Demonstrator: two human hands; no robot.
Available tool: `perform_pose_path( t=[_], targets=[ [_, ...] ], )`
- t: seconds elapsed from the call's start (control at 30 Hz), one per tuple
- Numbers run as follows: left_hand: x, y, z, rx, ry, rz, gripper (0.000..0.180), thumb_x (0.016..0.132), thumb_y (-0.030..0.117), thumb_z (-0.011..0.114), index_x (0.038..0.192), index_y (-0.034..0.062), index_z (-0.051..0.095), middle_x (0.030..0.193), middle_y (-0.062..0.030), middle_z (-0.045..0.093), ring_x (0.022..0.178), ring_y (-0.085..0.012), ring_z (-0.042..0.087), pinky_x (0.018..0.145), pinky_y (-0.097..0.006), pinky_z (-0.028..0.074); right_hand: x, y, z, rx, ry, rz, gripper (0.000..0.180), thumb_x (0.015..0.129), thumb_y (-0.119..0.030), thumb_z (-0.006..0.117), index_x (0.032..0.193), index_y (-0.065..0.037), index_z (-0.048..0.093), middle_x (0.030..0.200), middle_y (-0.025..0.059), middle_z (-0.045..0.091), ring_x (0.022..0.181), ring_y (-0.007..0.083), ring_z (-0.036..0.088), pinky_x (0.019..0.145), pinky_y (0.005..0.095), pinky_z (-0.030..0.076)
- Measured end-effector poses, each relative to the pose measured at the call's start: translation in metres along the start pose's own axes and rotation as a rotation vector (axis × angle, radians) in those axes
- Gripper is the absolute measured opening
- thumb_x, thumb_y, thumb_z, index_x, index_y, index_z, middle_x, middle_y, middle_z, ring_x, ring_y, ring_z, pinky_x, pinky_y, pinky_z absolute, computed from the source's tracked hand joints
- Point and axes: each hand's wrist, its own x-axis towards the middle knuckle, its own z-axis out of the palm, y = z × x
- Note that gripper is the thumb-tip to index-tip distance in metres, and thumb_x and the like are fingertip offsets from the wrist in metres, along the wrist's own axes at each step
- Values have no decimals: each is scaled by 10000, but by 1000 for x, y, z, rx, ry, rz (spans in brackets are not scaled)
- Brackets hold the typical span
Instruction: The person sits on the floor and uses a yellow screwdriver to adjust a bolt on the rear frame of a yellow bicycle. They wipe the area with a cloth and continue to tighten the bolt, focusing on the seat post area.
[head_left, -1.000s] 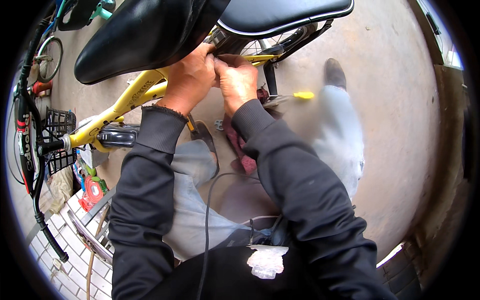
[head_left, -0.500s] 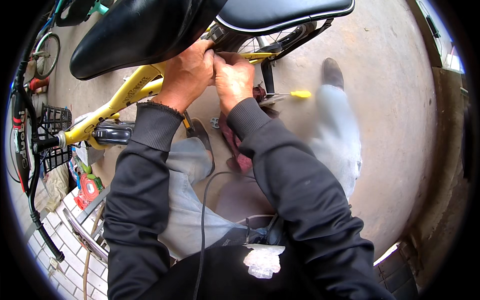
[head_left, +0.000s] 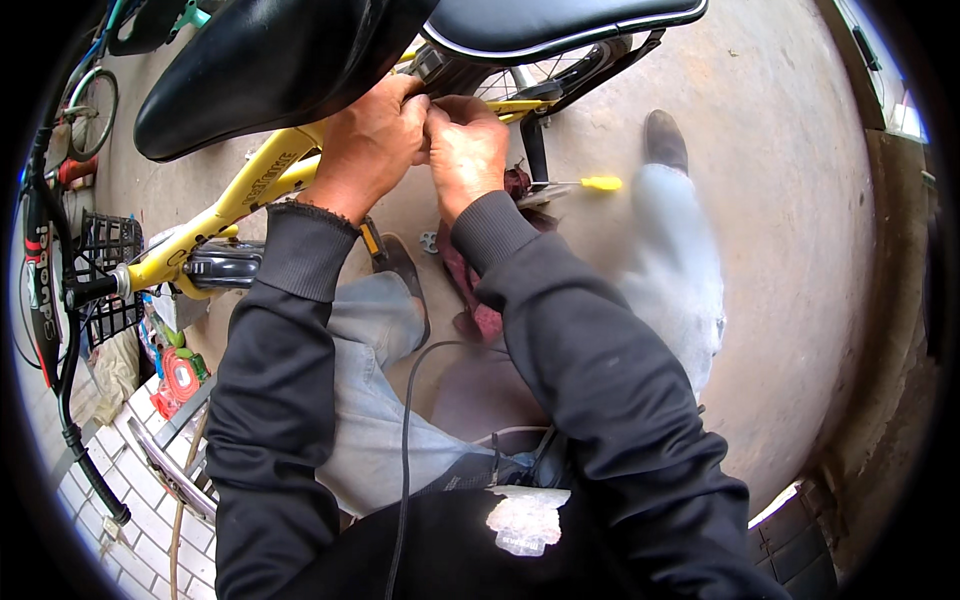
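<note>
Left hand (head_left: 370, 145), right hand (head_left: 470, 150): fingers curled, tips close together; grip hidden, can't tell if anything's held. Bike (head_left: 290, 150) just ahead of both. Probably heavy, stiff; best hold: yellow tube (head_left: 230, 205), left of left hand.

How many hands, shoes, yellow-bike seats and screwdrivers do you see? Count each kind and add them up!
Hands: 2 (left hand, right hand)
Shoes: 2 (left shoe, right shoe)
Seats: 2 (black saddle, padded rear seat)
Yellow-handled screwdriver: 1
Total: 7
</note>
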Motion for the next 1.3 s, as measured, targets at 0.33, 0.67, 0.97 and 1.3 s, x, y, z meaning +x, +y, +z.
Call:
perform_pose_path(
  t=[0.33, 0.67, 0.97, 1.3],
  targets=[
    [-1, 1, 2, 16, -22, 15, 238, 839, 174, 556, 918, -16, 675, 874, -210, 652, 821, -383, 632, 759, -422, 503, 3, 5, -1, -30, 0, -37, 145, 839, -61, 603, 930, 51, 621, 820, 127, 652, 628, 189, 633, 502, 303, 540],
    [0, 0, -1, -26, -54, -67, 264, 833, 206, 582, 949, -5, 693, 855, -208, 664, 814, -351, 654, 763, -403, 510, 2, 1, 0, -41, -14, 1, 157, 853, -67, 589, 950, 54, 615, 829, 131, 649, 640, 185, 647, 497, 297, 556],
    [1, -4, -2, -17, -24, 17, 258, 832, 186, 589, 982, 0, 687, 866, -209, 663, 822, -353, 652, 758, -397, 510, 2, 3, 1, -46, -18, -26, 135, 845, -48, 600, 945, 43, 603, 837, 119, 649, 647, 194, 658, 497, 301, 561],
    [1, -4, -3, -58, -60, -70, 256, 836, 191, 593, 989, 9, 689, 852, -193, 672, 801, -327, 663, 740, -371, 513, 3, 3, 0, -148, -27, 20, 153, 859, -70, 590, 948, 52, 610, 766, 137, 649, 579, 192, 626, 494, 312, 519]
  ],
)
